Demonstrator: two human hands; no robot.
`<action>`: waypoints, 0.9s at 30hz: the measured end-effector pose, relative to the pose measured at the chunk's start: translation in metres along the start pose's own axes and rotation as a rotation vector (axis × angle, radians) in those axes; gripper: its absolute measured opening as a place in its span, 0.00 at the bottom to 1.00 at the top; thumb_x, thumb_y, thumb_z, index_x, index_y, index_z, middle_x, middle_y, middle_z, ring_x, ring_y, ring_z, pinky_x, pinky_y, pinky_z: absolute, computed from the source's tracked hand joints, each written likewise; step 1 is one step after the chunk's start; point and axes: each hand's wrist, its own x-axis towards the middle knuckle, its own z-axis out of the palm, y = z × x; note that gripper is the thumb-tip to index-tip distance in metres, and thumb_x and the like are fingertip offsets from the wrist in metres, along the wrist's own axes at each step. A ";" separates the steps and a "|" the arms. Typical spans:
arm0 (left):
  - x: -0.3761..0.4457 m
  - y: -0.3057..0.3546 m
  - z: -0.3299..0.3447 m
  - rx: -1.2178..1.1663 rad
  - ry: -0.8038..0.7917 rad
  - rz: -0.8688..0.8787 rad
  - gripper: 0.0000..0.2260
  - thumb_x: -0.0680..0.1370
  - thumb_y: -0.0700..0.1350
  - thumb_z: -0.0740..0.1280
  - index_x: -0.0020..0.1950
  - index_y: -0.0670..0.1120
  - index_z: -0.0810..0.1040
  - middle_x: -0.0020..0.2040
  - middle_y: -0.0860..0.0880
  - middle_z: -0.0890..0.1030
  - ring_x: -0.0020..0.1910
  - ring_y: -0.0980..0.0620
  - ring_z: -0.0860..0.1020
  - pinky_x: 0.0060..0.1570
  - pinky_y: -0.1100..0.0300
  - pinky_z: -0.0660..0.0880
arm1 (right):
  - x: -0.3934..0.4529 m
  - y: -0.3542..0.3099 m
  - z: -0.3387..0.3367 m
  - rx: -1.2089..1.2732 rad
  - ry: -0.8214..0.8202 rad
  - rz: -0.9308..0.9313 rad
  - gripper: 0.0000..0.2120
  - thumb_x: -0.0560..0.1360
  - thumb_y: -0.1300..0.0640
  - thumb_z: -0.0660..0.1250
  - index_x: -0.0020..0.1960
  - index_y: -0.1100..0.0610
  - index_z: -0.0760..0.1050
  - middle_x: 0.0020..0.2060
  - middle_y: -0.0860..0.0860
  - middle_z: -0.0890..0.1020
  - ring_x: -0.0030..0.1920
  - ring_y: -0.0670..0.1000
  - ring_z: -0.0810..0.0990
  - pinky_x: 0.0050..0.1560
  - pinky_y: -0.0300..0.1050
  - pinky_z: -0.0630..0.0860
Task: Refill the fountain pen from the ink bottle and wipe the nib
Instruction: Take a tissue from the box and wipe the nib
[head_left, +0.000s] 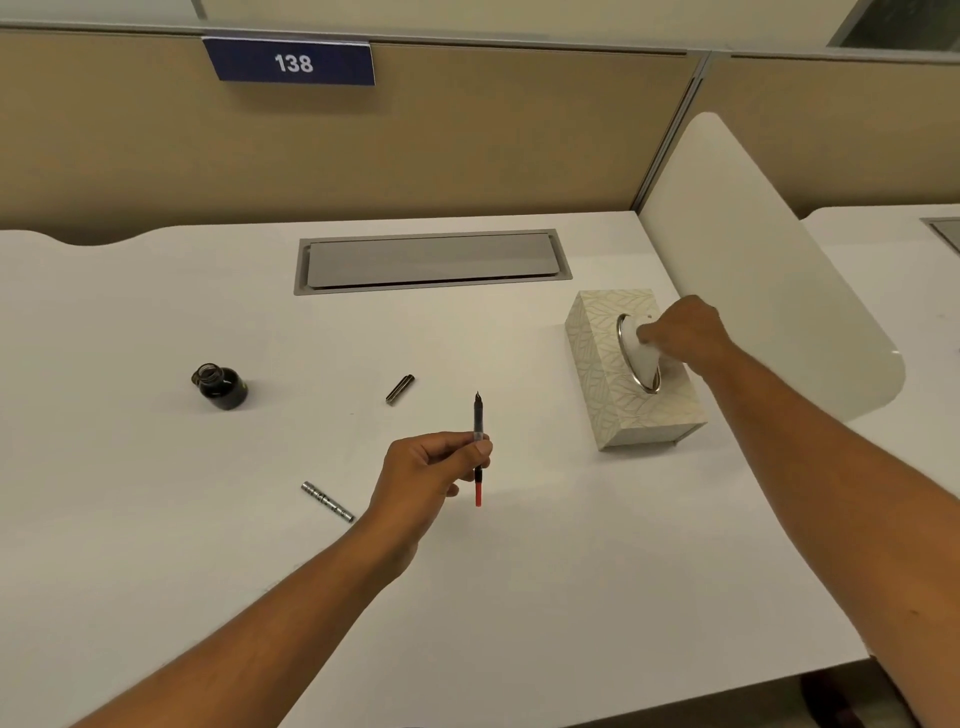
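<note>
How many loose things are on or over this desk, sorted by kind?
Pen parts: 3, namely the nib section with red converter held in the left hand, a dark cap and a silver barrel
Ink bottle: 1
Tissue box: 1, with the right hand pinching a tissue
Total: 5

Left hand (431, 467) pinches the fountain pen (477, 447) above the white desk (156, 519), nib away from the person, red end toward them; right hand (680, 330) grips the white tissue (641, 353) at the tissue box (613, 395) opening. Open ink bottle (221, 385) stands well left, dark cap (400, 388) lies between bottle and pen, silver barrel (327, 501) lies just left of left wrist. Blue sign reading 138 (293, 62) on the partition.
</note>
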 end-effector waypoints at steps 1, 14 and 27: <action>-0.001 0.001 0.000 0.000 -0.001 0.005 0.04 0.76 0.50 0.77 0.49 0.54 0.91 0.45 0.50 0.90 0.42 0.57 0.86 0.48 0.56 0.76 | -0.001 -0.001 -0.003 0.121 0.003 0.024 0.11 0.68 0.57 0.75 0.42 0.64 0.78 0.39 0.57 0.79 0.36 0.58 0.80 0.36 0.45 0.75; -0.008 0.012 -0.008 -0.043 0.016 0.123 0.04 0.78 0.51 0.75 0.50 0.56 0.90 0.44 0.51 0.89 0.42 0.57 0.85 0.46 0.58 0.77 | -0.121 -0.032 0.016 1.026 -0.319 -0.180 0.11 0.76 0.67 0.74 0.53 0.56 0.76 0.48 0.55 0.86 0.49 0.54 0.85 0.48 0.50 0.85; -0.018 0.000 -0.027 0.076 0.083 0.209 0.06 0.81 0.51 0.73 0.52 0.59 0.90 0.39 0.58 0.86 0.36 0.58 0.80 0.40 0.63 0.78 | -0.193 -0.045 0.091 1.342 -0.772 -0.110 0.20 0.76 0.57 0.75 0.66 0.62 0.80 0.62 0.61 0.85 0.60 0.59 0.85 0.57 0.55 0.84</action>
